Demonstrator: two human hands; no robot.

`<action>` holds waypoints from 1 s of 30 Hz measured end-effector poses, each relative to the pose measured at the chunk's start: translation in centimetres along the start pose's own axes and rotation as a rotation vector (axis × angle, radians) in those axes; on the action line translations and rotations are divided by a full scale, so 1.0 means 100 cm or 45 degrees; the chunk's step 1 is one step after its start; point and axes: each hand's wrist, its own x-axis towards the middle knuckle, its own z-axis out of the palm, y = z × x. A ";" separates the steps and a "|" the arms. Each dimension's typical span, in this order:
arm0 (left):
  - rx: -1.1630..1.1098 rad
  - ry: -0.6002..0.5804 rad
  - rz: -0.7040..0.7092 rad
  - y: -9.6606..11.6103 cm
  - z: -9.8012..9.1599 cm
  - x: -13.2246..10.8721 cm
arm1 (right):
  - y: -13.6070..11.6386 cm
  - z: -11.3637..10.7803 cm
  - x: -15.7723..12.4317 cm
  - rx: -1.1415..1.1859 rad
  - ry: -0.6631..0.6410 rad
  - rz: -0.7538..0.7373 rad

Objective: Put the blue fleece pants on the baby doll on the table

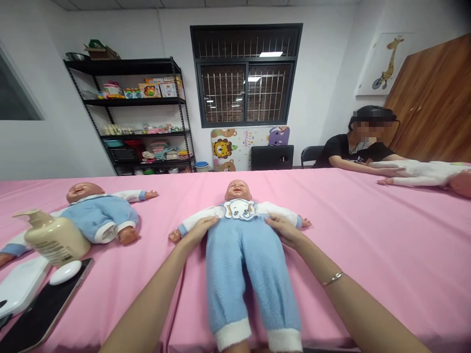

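A baby doll point(238, 190) lies on its back on the pink cloth, head away from me. It wears a white long-sleeved top with an elephant face point(241, 209) on the chest and fluffy light-blue trousers point(245, 245) with white cuffs. At the trousers' upper left side, my left hand point(201, 230) is closed on the fabric with its fingertips. Opposite it, my right hand point(286, 229) pinches the upper right side, close to the doll's sleeve. Both hands partly hide the edges they hold. The doll's feet are cut off by the bottom of the view.
Left on the pink-covered table point(154, 274) are a second doll point(97, 213), a pump bottle point(55, 240), a black phone point(44, 309), a small white oval object point(66, 272) and a white device point(22, 284). At far right, a seated person point(353, 147) touches another doll point(423, 171). Shelves point(136, 100) stand behind.
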 end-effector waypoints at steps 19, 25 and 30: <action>0.699 0.732 0.219 0.010 0.014 0.003 | 0.030 -0.011 0.016 -1.207 0.451 -0.130; 1.080 0.486 0.286 0.043 0.106 0.018 | 0.048 -0.016 0.029 -0.854 0.374 -0.264; 1.082 0.752 0.042 0.042 0.132 0.026 | 0.040 -0.003 0.032 -0.291 0.315 -0.187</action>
